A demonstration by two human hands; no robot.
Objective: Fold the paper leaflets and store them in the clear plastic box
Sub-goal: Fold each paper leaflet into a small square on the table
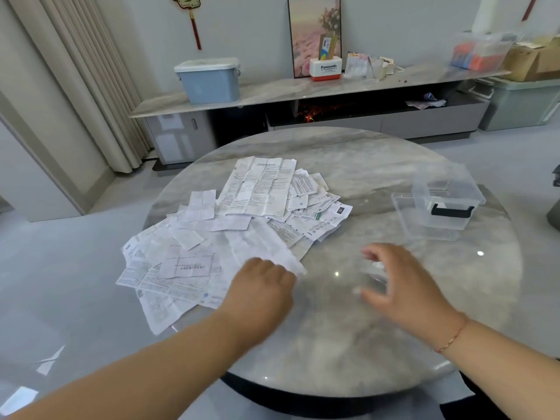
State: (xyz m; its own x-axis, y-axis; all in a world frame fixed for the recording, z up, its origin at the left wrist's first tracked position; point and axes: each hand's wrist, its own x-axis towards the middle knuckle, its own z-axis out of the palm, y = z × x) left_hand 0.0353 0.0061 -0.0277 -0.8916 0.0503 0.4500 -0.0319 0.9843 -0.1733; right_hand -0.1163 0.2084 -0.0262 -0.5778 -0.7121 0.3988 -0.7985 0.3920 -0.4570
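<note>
Round marble table point(348, 165) holds loose leaflets point(236, 225), clear box point(445, 204) apart at right. My left hand point(260, 286) pinches one leaflet's corner; right hand point(397, 283) hovers, fingers spread.

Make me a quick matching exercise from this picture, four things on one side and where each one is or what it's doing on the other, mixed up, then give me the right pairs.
Things:
1. Left hand
2. Right hand
3. Clear plastic box
4. Blue bin

Places or states:
A. On the long shelf by the wall, lid on
B. On a sheet at the near edge of the paper leaflets
C. Open over bare table, holding nothing
D. On the right side of the table, with no leaflets in it

Pairs: 1-B, 2-C, 3-D, 4-A
</note>
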